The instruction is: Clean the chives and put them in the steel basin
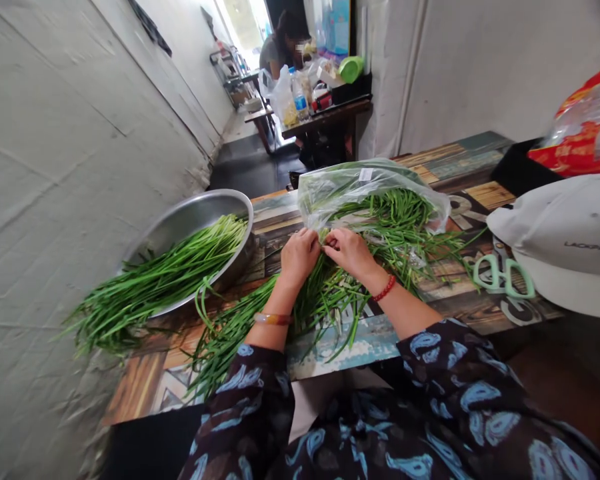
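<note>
Left hand, right hand: fingers curled narrow over long green chive stalks, tips hidden. Clear plastic bag, twelve o'clock; round steel basin, ten o'clock.

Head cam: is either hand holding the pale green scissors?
No, the pale green plastic-handled scissors lie on the patterned tabletop, while the bare left hand and right hand hold long green chives.

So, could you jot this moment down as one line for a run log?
left hand: on chive stems | right hand: on same stems | steel basin: stem bundle | plastic bag: more stems
</note>
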Motion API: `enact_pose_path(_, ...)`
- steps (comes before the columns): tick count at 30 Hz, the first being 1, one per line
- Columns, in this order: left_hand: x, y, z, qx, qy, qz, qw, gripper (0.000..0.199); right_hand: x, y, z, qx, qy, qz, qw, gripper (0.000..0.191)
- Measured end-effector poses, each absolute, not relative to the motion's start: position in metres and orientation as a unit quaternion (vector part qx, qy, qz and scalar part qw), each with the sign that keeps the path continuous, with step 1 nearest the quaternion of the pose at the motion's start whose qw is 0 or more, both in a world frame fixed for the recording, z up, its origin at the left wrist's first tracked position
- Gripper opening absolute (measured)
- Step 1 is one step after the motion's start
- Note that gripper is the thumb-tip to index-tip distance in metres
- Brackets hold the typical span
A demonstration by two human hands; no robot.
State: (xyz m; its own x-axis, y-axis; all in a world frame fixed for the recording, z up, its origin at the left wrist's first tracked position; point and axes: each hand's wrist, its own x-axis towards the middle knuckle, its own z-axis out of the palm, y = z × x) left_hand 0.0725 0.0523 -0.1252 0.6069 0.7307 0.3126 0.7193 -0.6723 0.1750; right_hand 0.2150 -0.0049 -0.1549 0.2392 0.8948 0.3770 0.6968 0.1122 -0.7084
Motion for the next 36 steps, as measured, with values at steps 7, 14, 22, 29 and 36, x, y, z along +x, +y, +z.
enact_pose_path(7,0.077,0.048,-0.129,0.924,0.354,0.129,-0.061,0.018,0.206,-0.016,-0.149,-0.714,-0.639,0.040,0.283,0.012)
enact_pose_path(14,0.077,0.045,-0.125,0.931,0.341,0.116,-0.061,0.021,0.199,-0.017,-0.149,-0.722,-0.639,0.013,0.263,0.012)
enact_pose_path(22,0.078,0.048,-0.126,0.904,0.390,0.172,0.020,0.020,0.189,-0.024,-0.148,-0.713,-0.643,0.039,0.278,0.014)
enact_pose_path(29,0.070,0.069,-0.135,0.856,0.411,0.288,0.122,0.018,0.192,-0.023,-0.149,-0.667,-0.615,0.099,0.409,0.021)
enact_pose_path(36,0.066,0.059,-0.131,0.867,0.394,0.273,0.140,0.016,0.228,-0.010,-0.159,-0.695,-0.558,0.092,0.445,0.030)
